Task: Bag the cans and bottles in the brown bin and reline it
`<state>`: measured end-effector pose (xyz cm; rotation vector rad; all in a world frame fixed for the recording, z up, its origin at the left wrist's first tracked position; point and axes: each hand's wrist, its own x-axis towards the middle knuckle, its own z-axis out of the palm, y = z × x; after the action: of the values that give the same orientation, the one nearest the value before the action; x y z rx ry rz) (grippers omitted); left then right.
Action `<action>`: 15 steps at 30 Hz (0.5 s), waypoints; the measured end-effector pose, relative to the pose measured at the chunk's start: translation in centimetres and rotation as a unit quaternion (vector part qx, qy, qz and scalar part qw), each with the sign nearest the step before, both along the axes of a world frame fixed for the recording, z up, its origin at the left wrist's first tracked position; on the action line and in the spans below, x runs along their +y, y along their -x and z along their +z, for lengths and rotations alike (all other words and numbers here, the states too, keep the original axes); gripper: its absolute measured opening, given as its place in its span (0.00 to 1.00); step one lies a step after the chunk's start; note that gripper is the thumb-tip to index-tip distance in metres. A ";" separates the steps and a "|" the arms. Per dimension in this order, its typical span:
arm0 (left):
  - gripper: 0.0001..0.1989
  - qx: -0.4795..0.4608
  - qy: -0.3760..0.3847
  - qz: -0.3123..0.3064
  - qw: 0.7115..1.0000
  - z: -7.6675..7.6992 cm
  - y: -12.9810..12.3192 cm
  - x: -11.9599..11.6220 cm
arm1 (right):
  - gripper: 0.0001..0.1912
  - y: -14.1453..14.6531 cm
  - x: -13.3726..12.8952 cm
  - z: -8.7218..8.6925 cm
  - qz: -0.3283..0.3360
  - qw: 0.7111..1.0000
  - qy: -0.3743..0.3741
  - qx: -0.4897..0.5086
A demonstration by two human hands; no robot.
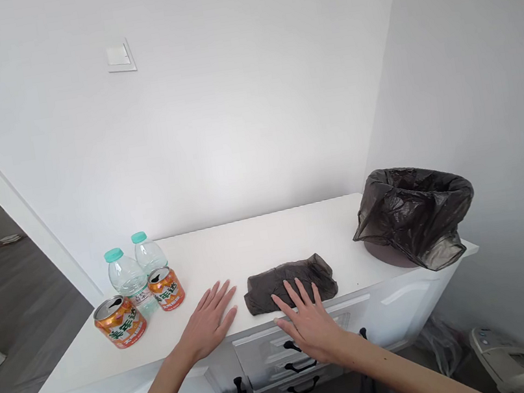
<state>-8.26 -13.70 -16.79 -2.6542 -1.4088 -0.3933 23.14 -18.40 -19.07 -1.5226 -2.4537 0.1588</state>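
A folded black plastic bag [266,290] lies flat near the front edge of the white cabinet top [230,248]. My right hand [309,322] is open, its spread fingertips resting on the bag's front right part. To the left of the bag, my left hand [209,322] lies open with the palm down on the cabinet top and holds nothing. Beyond it stand two orange drink cans, one [166,289] closer to my left hand and another [121,322] farther left. Both cans have opened tops.
Behind the cans stand two clear bottles with teal caps, a front one [126,272] and a rear one [149,253]. At the right end is a bin [388,253] lined with a black bag [407,214]. Drawers with black handles [304,387] are below.
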 end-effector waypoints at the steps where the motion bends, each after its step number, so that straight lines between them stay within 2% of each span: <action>1: 0.29 -0.003 -0.002 0.000 1.000 -0.1 0.0 0.0 | 0.35 0.2 0.2 0.0 -0.003 1.000 0.001 -0.001; 8: 0.30 -0.032 -0.018 -0.007 0.999 -0.5 0.0 -0.1 | 0.37 0.3 1.3 0.8 -0.020 0.998 0.063 0.011; 15: 0.29 -0.039 -0.013 -0.005 0.999 -0.5 0.0 -0.1 | 0.40 -0.3 4.0 1.5 -0.042 0.993 0.109 0.009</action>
<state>-8.22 -13.85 -17.29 -2.6532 -1.4029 -0.5176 23.45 -14.38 -17.62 -1.7004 -2.4185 0.4348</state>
